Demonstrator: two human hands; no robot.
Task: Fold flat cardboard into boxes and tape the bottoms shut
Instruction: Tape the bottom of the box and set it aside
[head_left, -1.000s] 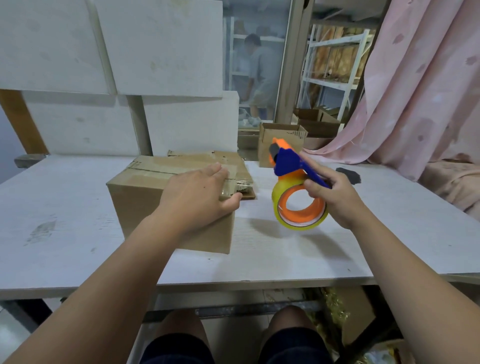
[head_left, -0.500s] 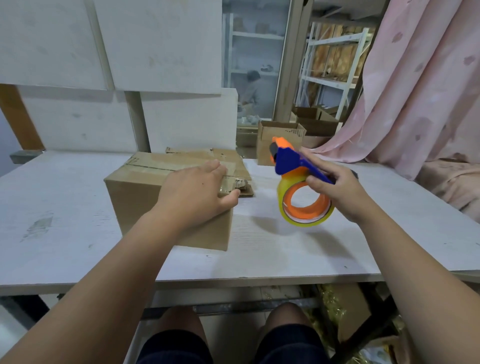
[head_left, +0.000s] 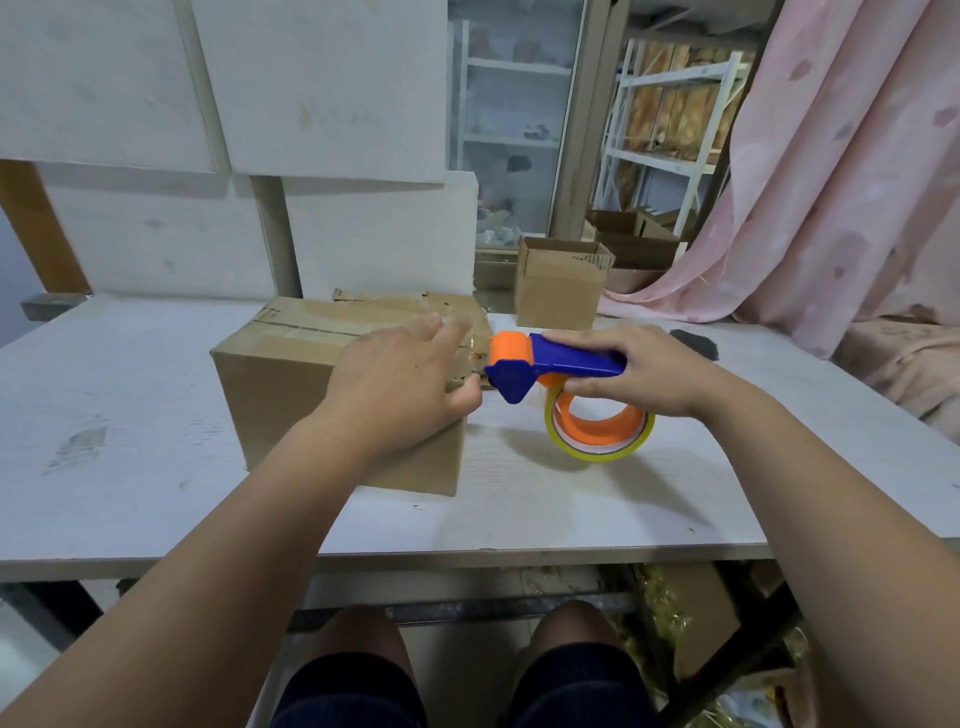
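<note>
Closed box (head_left: 291, 374) left of tape dispenser (head_left: 561, 384), on table (head_left: 130, 467).

The box (head_left: 291, 374) is plain brown, crossed by a glossy clear tape strip. The dispenser (head_left: 550, 366) has a blue handle and an orange head; its roll (head_left: 597, 428) is yellow over an orange core. The table (head_left: 130, 441) is white (scuffed grey in patches). The curtain (head_left: 831, 182) is pale pink with faint darker blotches

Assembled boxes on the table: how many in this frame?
2. One box lies under the left hand; an open box stands at the table's far edge. More sit beyond, partly hidden.
</note>
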